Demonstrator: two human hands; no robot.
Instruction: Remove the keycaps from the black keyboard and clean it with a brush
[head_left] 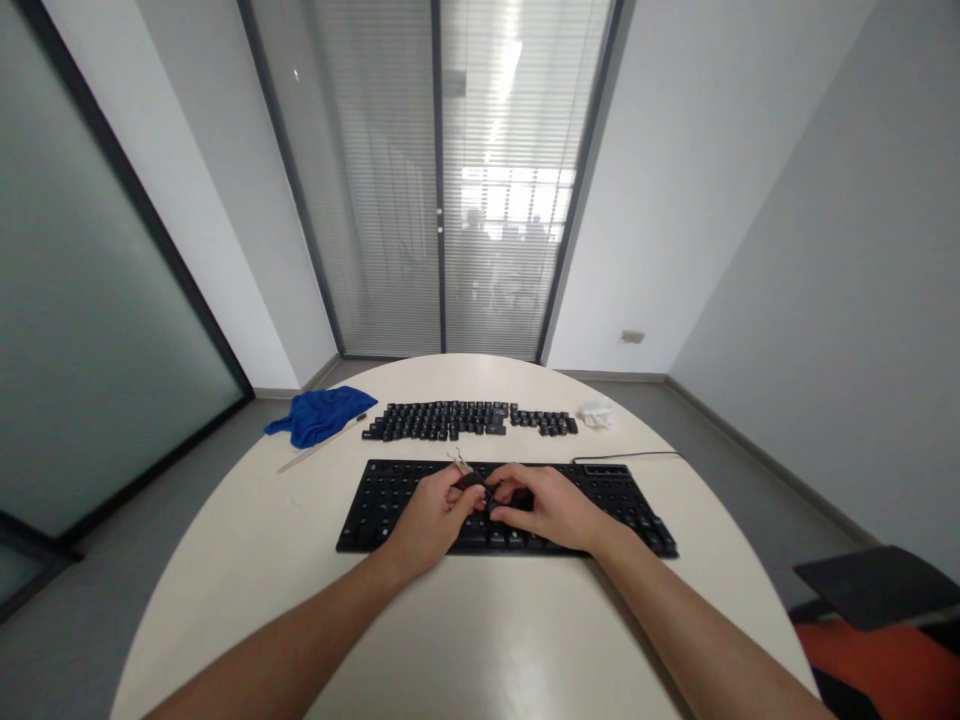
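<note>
Round white table [465,640], bearing a black keyboard [390,505] near the middle, rows of loose black keycaps [450,420] behind, a blue cloth [319,413] far left, crumpled white tissue [597,414] far right.

Office: glass partitions [112,330], window blinds [442,180]

keyboard [390,505] middle hidden under hands, pinched item too small to tell

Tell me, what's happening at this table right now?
A person works over a black keyboard on a round white table. The left hand and right hand meet above its middle, pinching a small dark piece, likely a keycap. Removed keycaps lie in rows behind, with a blue cloth to their left.
</note>
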